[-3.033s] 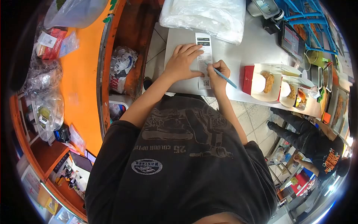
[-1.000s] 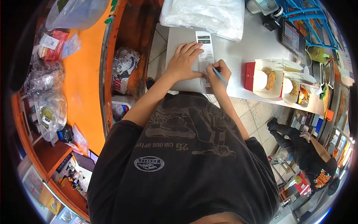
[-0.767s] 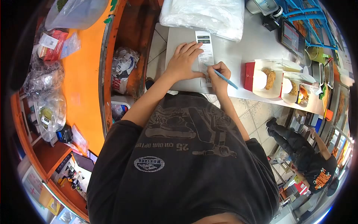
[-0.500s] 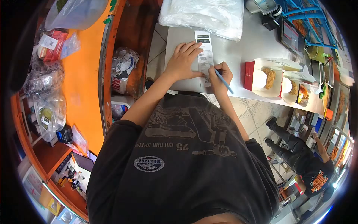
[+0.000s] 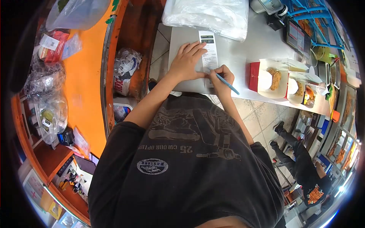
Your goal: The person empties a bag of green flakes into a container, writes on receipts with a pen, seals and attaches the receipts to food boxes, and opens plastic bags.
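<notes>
A long printed receipt [image 5: 208, 57] lies on the steel counter [image 5: 235, 57], its far end near the plastic bags. My left hand [image 5: 188, 62] is flat with fingers spread, the fingertips and thumb pressing the receipt's left edge. Between the fingers of my right hand [image 5: 222, 81] is a blue pen [image 5: 230, 85], tilted, its writing end down at the lower part of the receipt. The paper's near end is partly hidden by my right hand.
Open food boxes [image 5: 268, 79] with fried pieces stand to the right. Clear plastic bags [image 5: 205, 17] lie at the back, near a tablet screen [image 5: 297, 38] and a blue rack [image 5: 315, 19]. An orange counter [image 5: 85, 76] runs along the left. Another person [image 5: 310, 167] stands at the right.
My right hand and the pen have shifted slightly down along the receipt. My left hand stays in place. The other person at the right has moved a little.
</notes>
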The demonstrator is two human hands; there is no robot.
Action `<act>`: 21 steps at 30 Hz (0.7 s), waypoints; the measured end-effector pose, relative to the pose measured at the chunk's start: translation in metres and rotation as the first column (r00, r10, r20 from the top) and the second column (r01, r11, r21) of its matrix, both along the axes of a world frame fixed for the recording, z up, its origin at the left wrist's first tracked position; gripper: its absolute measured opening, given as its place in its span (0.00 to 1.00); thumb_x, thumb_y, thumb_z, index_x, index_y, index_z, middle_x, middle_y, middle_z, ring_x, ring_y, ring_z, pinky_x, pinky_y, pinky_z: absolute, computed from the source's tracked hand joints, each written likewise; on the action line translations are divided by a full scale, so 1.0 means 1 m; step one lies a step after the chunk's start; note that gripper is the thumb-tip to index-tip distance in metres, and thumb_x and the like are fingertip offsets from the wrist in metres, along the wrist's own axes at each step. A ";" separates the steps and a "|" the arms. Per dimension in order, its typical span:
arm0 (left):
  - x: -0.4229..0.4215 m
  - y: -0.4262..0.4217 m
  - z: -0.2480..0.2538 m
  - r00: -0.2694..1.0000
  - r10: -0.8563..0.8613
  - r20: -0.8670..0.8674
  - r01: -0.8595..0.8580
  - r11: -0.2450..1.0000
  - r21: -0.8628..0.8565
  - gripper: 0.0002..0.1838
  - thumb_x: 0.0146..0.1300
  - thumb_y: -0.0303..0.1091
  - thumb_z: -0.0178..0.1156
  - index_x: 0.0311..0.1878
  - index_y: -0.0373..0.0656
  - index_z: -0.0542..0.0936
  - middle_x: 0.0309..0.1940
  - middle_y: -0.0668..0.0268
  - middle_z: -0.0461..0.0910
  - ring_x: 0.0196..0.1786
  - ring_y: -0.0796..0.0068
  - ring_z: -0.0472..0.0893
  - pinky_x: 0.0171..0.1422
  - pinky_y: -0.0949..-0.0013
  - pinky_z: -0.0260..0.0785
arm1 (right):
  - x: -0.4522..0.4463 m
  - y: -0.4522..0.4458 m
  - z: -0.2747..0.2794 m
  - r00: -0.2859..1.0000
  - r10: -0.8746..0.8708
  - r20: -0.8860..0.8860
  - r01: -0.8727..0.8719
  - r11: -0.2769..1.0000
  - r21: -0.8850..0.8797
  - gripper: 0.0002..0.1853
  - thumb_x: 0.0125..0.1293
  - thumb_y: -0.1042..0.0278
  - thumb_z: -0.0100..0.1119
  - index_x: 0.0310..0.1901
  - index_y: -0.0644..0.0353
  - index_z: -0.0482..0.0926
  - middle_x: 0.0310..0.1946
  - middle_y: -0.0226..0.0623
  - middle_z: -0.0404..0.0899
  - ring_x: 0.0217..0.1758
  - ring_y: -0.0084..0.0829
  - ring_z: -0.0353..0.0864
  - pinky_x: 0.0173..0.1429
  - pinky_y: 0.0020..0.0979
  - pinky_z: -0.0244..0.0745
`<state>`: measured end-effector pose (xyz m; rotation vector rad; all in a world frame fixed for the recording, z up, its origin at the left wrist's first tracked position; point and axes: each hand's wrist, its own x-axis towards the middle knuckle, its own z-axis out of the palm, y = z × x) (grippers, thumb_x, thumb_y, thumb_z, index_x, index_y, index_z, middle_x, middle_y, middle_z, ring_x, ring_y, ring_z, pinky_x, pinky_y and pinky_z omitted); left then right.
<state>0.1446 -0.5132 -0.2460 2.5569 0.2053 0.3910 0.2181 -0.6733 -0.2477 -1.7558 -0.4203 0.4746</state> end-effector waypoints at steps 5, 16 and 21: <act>0.000 0.000 0.001 1.000 0.001 0.000 -0.001 1.000 0.001 0.40 0.39 0.54 0.73 0.56 0.43 0.74 0.67 0.63 0.66 0.72 0.64 0.60 0.76 0.57 0.46 | -0.002 -0.001 0.008 0.975 -0.033 0.220 0.066 0.987 -0.148 0.09 0.53 0.76 0.62 0.22 0.63 0.70 0.14 0.32 0.73 0.19 0.16 0.69 0.25 0.24 0.66; -0.003 -0.002 0.009 0.999 -0.004 -0.052 -0.001 0.997 -0.082 0.59 0.35 0.55 0.75 0.69 0.40 0.57 0.68 0.55 0.63 0.73 0.59 0.58 0.76 0.54 0.45 | 0.010 0.000 0.014 0.983 0.134 0.128 -0.111 0.979 -0.173 0.11 0.62 0.72 0.58 0.24 0.64 0.71 0.15 0.35 0.73 0.19 0.22 0.70 0.25 0.26 0.66; -0.005 -0.007 -0.003 0.979 -0.035 0.201 0.028 0.999 0.034 0.55 0.44 0.55 0.71 0.71 0.40 0.55 0.74 0.53 0.49 0.75 0.55 0.51 0.76 0.48 0.44 | 0.024 0.003 0.049 0.932 0.208 0.298 -0.058 0.894 -0.444 0.15 0.66 0.59 0.54 0.42 0.64 0.77 0.25 0.50 0.77 0.30 0.49 0.79 0.36 0.41 0.73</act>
